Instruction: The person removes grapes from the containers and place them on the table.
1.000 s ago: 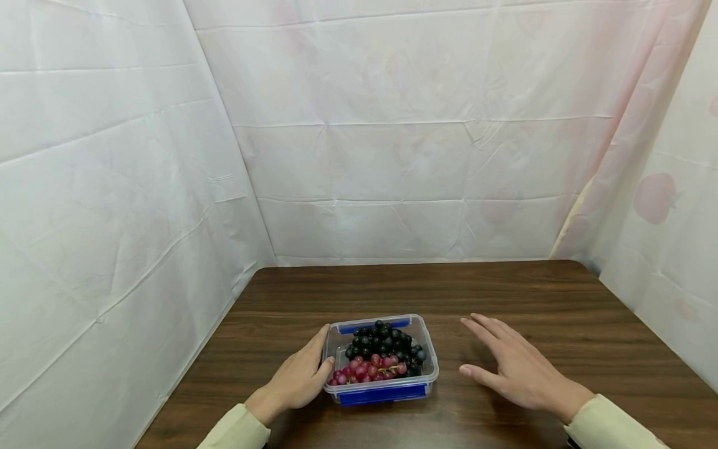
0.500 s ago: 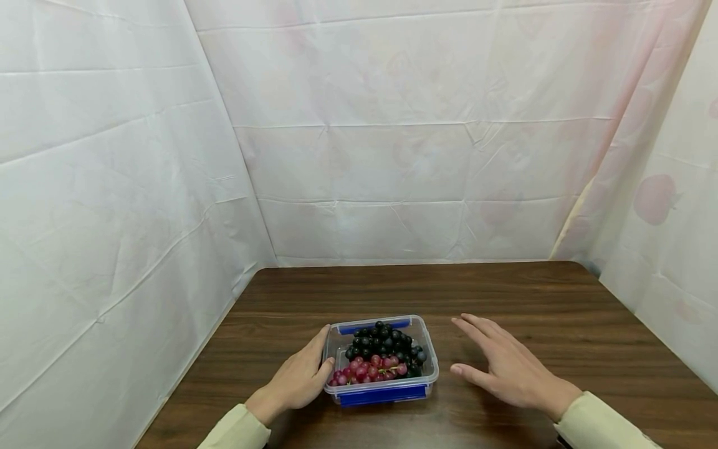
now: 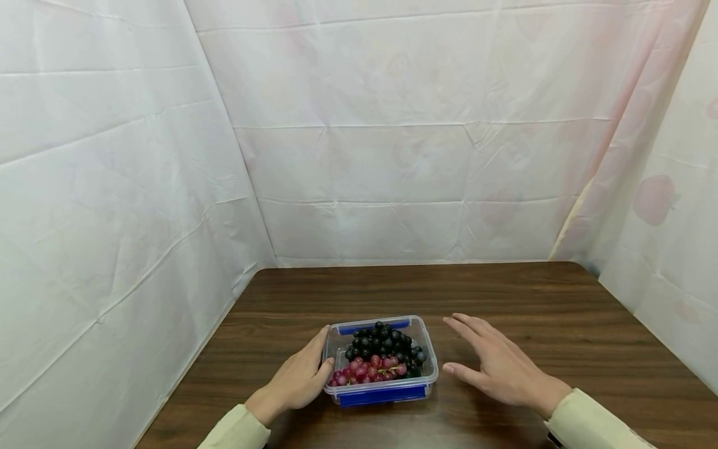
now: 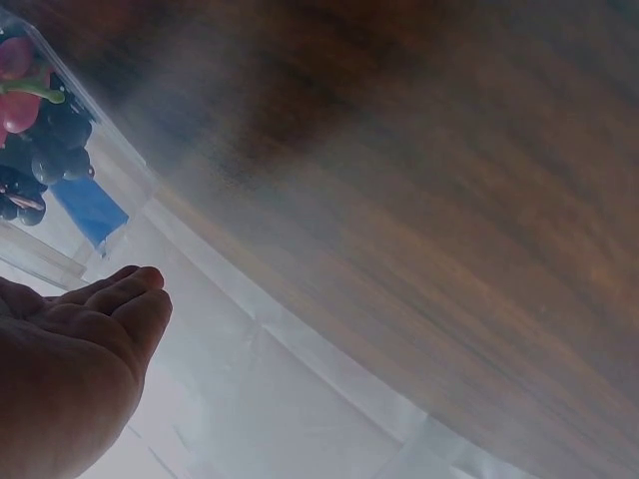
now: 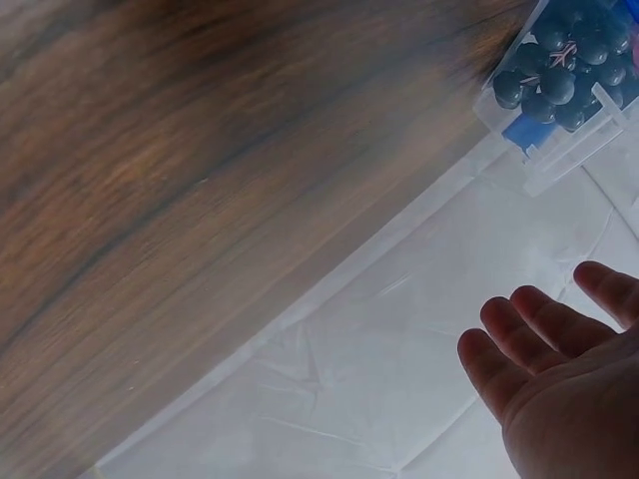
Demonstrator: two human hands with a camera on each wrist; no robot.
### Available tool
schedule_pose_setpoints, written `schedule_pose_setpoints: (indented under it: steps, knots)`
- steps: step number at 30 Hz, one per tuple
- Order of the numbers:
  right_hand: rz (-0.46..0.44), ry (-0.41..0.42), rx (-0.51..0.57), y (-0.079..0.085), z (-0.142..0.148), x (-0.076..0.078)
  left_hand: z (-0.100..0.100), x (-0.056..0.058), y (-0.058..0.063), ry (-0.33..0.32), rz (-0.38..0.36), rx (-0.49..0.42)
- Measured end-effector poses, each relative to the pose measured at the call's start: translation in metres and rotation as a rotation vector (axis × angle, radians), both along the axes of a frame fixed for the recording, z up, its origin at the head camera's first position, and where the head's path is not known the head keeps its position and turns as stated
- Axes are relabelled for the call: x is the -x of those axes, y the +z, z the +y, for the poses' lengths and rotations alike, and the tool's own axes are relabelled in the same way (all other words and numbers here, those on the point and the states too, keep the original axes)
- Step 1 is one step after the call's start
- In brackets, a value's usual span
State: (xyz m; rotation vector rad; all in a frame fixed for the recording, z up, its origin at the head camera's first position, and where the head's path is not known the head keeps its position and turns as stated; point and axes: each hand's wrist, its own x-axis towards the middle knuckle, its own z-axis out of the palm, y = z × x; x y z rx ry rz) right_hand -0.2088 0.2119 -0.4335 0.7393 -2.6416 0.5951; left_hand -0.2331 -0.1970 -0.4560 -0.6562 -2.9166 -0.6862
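A clear plastic food container (image 3: 431, 358) with blue side clips (image 3: 382, 395) stands on the table. Inside lie a bunch of black grapes (image 3: 384, 338) and a bunch of red grapes (image 3: 367, 370), the red nearer the front. My left hand (image 3: 300, 375) rests against the container's left side, its fingers along the wall and the thumb at the rim. To the right of the container, my right hand (image 3: 505, 368) hovers apart from it, fingers extended and holding nothing. In the right wrist view, that hand (image 5: 574, 369) has its fingers spread, with the black grapes (image 5: 559, 75) beyond.
The dark wood table (image 3: 437, 287) reaches back to a white hanging sheet (image 3: 392, 187). A second sheet (image 3: 112, 218) runs along the left side and another (image 3: 662, 249) along the right. No lid shows in the head view.
My right hand has moved left, closer to the container. The left hand, the container and the grapes have stayed in place.
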Motion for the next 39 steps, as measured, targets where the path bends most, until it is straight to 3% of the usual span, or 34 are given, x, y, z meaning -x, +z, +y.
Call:
schedule_pose_setpoints:
  steps: [12, 31, 39]
  knots:
    - [-0.059, 0.007, 0.012, 0.002, -0.010, 0.003, -0.002, 0.002, -0.002, -0.002, -0.011, 0.013]
    - [-0.032, 0.047, 0.008, 0.003, -0.026, 0.008, -0.001, 0.002, -0.002, -0.001, -0.016, 0.009]
    - [-0.077, 0.063, 0.015, 0.006, -0.032, 0.010, -0.001, 0.001, -0.002, 0.001, -0.021, 0.008]
